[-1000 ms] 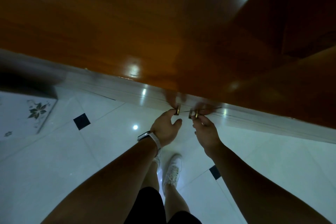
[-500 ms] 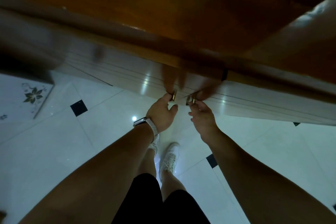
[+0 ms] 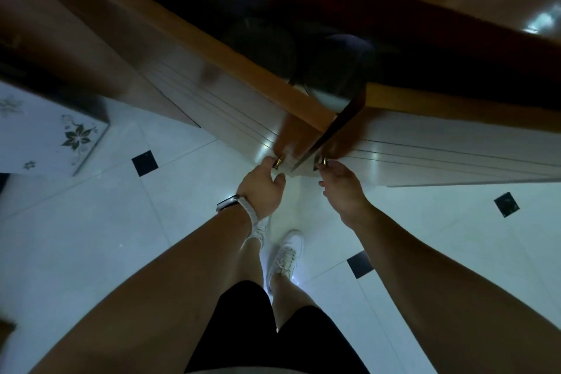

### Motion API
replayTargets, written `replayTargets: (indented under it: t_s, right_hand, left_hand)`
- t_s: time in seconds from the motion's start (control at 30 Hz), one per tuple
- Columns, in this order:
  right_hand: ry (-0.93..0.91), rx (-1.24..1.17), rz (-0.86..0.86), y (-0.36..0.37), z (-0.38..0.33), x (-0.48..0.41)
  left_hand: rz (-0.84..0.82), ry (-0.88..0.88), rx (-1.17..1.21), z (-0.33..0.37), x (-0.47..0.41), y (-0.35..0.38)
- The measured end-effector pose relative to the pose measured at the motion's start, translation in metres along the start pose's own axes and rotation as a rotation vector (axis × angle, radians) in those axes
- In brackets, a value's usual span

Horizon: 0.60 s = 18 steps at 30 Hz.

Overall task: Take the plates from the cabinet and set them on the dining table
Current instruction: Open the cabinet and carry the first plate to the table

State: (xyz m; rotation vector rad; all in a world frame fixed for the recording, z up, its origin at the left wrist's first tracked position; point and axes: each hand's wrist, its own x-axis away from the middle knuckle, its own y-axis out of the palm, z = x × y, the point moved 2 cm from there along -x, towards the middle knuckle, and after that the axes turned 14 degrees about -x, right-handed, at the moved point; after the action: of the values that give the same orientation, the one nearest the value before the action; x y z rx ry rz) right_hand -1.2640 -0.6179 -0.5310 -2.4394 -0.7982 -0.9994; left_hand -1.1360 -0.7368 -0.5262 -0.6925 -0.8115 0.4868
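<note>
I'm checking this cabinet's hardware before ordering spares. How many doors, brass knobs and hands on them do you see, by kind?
Cabinet doors: 2 (left door, right door), both partly open
Brass knobs: 2 (left knob, right knob)
Hands: 2 (left hand pinching the left knob, right hand pinching the right knob)
Total: 6

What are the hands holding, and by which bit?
The left hand pinches the small brass knob of the left white cabinet door; the right hand pinches the right door's knob.
</note>
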Motion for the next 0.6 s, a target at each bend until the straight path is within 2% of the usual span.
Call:
replayTargets:
  t_s: [0.3, 0.43, 0.6]
  right_hand:
    - [-0.001, -0.013, 0.002, -0.012, 0.032, 0.039]
    - [-0.034, 0.13, 0.008, -0.018, 0.049, 0.057]
    - [-0.069, 0.158, 0.036, -0.023, 0.073, 0.074]
  left_hand:
    - [0.047, -0.039, -0.026, -0.038, 0.043, 0.004]
    - [0.046, -0.087, -0.021, -0.059, 0.064, 0.0]
    - [0.043, -0.124, -0.045, -0.087, 0.083, -0.003]
